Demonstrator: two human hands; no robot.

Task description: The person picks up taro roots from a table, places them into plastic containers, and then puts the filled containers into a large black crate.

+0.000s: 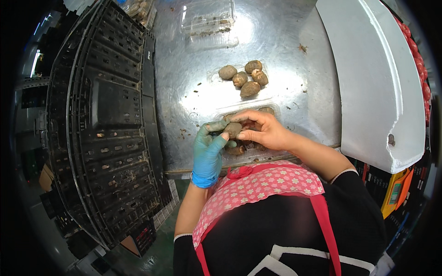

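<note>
A small brown taro corm (233,130) is pinched between both hands. My left hand (209,148) wears a blue glove with bare skin at some fingertips and grips the corm from the left. My bare right hand (266,129) has its thumb and fingers at the corm's right side. Beneath the hands lies a clear plastic tray (279,112) holding several taro corms (235,150), partly hidden by my fingers. Just beyond it, several more corms (250,89) rest in a second clear tray (211,75).
Clear plastic clamshells (207,20) lie at the far side of the metal table (297,51), amid scattered dirt. Black plastic crates (114,103) stand along the left. A white foam box (366,86) with a chipped edge borders the right. Below it is a yellow-orange device (393,195).
</note>
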